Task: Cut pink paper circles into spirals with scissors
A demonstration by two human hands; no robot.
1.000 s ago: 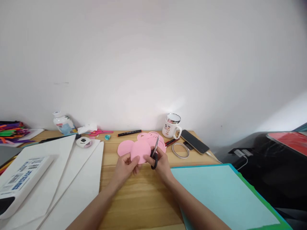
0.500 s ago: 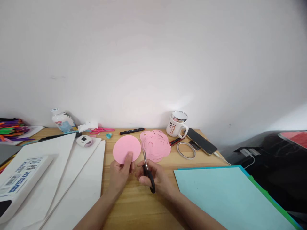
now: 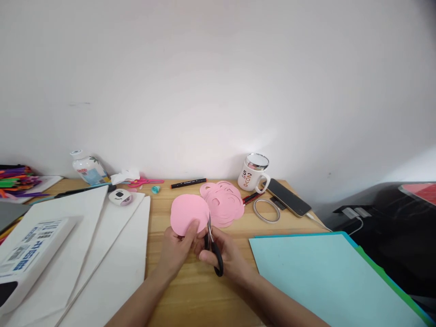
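Between the thumb and fingers of my left hand (image 3: 179, 250) is a round pink paper piece (image 3: 189, 212), pinched at its lower edge. Its outline looks slightly lobed. My right hand (image 3: 223, 254) is closed around the black handles of a pair of scissors (image 3: 214, 254). The blades point upward and lie along the right edge of the pink paper. Whether the blades are cutting into it I cannot tell. Just behind, a pile of pink paper cutouts (image 3: 225, 206) lies on the wooden table (image 3: 197, 295).
At the back right stand a white mug (image 3: 252, 175) and a phone (image 3: 289, 197), with a ring-shaped tape roll (image 3: 266, 211) before them. Turquoise sheets (image 3: 327, 272) lie right, white boards (image 3: 112, 254) left. A black marker (image 3: 188, 183) and pink scissors (image 3: 145, 182) rest along the wall.
My left hand has moved the pink paper right, toward the scissors, and its outline now appears less round. The blades have come up against its right edge. The view has shifted slightly.
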